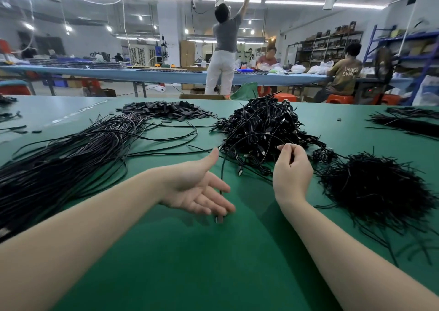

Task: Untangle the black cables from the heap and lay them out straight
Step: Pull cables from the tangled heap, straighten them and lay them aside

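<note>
We see the left hand [197, 187] palm up with fingers loosely spread and gripping nothing, while a single black cable [234, 149] arcs from beside its fingertips up toward the right hand [291, 170], whose curled fingers pinch that cable just in front of the tangled heap [263, 125]. The heap sits mid-table on the green mat [190, 263], with straightened cables [71, 154] fanned out to the left, a pile of small black pieces [166, 110] behind them, and a bristly pile of black ties [375, 187] to the right.
</note>
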Motion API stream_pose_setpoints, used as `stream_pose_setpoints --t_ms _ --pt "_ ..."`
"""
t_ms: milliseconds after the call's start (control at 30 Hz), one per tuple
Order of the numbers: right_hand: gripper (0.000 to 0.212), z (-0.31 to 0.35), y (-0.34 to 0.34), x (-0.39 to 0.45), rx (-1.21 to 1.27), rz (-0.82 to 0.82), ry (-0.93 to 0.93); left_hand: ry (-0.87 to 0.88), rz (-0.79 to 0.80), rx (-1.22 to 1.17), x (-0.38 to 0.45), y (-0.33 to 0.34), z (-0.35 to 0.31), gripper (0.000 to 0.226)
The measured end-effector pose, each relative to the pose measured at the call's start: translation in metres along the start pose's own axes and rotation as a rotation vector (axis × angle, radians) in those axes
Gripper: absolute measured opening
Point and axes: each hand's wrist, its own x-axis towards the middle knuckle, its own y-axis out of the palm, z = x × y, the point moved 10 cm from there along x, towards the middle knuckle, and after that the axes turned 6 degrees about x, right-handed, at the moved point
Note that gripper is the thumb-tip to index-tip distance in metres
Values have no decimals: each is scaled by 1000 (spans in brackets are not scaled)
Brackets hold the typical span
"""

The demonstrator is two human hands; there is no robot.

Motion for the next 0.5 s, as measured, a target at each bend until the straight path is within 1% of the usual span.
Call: stream_pose_setpoints --t_ms 33,100,133,167,200,233,267,300,333,367,400,433,467,500 --pt "25 2 0 -1 8 -2 -9 8 11 -141 3 3 -4 104" --pt "26 7 1 -3 27 10 -39 80 -46 -418 8 -2 -17 93" --pt "27 10 3 -4 25 34 -70 142 -108 -538 10 -11 -24 85" --pt "28 14 7 -5 2 75 -112 213 -214 -645 11 -26 -31 84" --pt "28 18 13 -8 -30 134 -156 297 -349 -745 9 -46 -36 78" --pt "27 21 19 -11 -56 196 -193 394 -477 -840 2 -66 -42 63" --pt "27 23 25 -15 -69 252 -218 497 -559 -943 -6 -83 -49 47" --pt "27 23 29 -17 -87 299 -229 599 -575 -1053 -14 -94 -57 34" --pt "28 22 34 -19 -127 347 -230 686 -543 -1151 -21 -101 -67 27" --pt "27 20 39 -22 -195 401 -228 752 -508 -1208 -27 -106 -75 26" --pt "28 19 44 -25 -291 454 -237 796 -486 -1218 -32 -109 -82 29" --pt "28 19 49 -28 -423 488 -280 815 -482 -1180 -35 -109 -88 31" --pt "29 23 54 -31 -565 496 -354 814 -480 -1102 -37 -105 -95 32" --pt "30 33 57 -35 -653 484 -433 800 -470 -989 -37 -98 -102 32"
